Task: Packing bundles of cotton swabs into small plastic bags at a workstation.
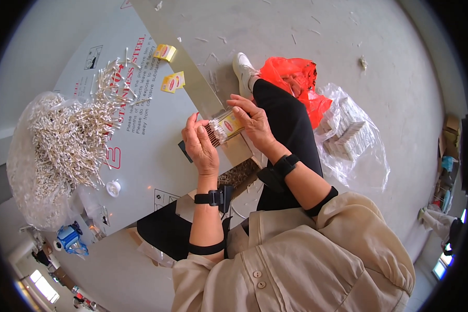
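1. Ctr of frame: L hand (203,145) is pinching the left end of the swab pack (229,125), grip narrow; R hand (256,124) is steadying the right end, grip also narrow.
2. Risk: swab ends are showing at the pack's left side; can't tell if it's open there. If the L grip is being too loose, swabs could be sliding out; too much squeeze could be bending sticks or wall.
3. Just below ctr, an open box (256,160) w/ brown bits is sitting under the hands; dropped swabs could be getting lost there.
4. L of ctr, the table (151,151) is carrying yellow cards (170,83); stray swabs are lying nearby, poss. getting mixed in.
5. Far left, the swab heap (70,140) is spilling from its bag; a knock could be spreading it.
6. Upper ctr-right, the R leg (288,119) is blocking the way to the red bag (291,73) & clear bag w/ white packs (348,138).
7. Top, litter is dotting the floor (338,44).
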The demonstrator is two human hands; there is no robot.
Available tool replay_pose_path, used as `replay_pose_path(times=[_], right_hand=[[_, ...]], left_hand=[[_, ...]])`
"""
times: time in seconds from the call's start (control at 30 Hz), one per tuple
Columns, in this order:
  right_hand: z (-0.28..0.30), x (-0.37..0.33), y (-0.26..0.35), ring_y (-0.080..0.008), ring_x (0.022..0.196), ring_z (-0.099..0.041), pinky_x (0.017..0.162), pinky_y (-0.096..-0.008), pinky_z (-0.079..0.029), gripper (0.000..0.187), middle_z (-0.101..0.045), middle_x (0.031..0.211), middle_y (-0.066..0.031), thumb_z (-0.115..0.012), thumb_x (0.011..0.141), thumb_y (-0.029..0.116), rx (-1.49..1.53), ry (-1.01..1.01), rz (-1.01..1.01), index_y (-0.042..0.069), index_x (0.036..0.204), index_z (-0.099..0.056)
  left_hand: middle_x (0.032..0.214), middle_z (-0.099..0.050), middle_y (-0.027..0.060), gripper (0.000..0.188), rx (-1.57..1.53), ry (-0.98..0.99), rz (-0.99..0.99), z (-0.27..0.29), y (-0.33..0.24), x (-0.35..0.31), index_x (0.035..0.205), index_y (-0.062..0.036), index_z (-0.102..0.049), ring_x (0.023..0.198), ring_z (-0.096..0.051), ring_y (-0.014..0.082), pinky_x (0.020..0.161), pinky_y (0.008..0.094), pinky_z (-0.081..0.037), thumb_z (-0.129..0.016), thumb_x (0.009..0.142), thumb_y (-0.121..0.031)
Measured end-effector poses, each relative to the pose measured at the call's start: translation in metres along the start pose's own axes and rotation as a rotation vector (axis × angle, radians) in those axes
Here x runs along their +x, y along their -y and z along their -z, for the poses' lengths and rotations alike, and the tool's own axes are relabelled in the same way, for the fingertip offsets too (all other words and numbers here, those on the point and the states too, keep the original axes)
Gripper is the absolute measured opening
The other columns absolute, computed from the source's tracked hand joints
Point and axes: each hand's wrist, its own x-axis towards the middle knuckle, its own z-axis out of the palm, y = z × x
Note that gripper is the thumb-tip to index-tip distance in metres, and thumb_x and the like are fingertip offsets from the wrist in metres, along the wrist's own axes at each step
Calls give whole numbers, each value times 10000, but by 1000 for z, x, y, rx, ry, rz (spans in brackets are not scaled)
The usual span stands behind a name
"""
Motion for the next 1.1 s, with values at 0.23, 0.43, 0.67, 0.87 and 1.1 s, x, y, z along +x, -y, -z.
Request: replay_pose_path(times=[0.23,0.43,0.67,0.87,1.1], right_hand=[[1,1,-7,-135,1208,-506,1031,-279,-395,240,-542,1379,-82,-587,992,177,-31,14,46,35,1160,-684],[-2,1,-8,-122,1174,-522,1010,-266,-409,213,-555,1360,-76,-586,991,155,53,-14,10,23,1121,-692],[-3,1,-9,-117,1162,-529,1006,-263,-411,207,-565,1352,-72,-592,988,151,35,-12,3,23,1114,-695],[-2,3,-12,-136,1136,-538,988,-267,-408,178,-584,1311,-85,-610,971,130,95,-53,6,7,1070,-692],[-2,2,-10,-119,1163,-527,1009,-266,-408,216,-564,1351,-64,-590,991,169,63,-23,5,20,1104,-696]], left_hand=[[1003,-650,119,430,26,39,20,3,-1,5,1327,-2,-481,1004,-546,235,928,366,-442,-393,1059,-328],[1133,-641,155,453,-85,95,44,7,1,8,1369,2,-423,1106,-552,232,1004,367,-418,-411,1052,-321],[1244,-601,197,431,-342,-314,15,3,4,10,1334,22,-457,1115,-573,264,1003,392,-427,-377,1057,-299],[1165,-639,155,444,-218,-129,64,3,0,9,1319,6,-466,979,-592,201,903,350,-476,-384,1061,-346],[1203,-628,207,452,-253,-131,-2,0,1,14,1313,29,-435,1048,-619,266,946,387,-467,-347,1065,-339]])
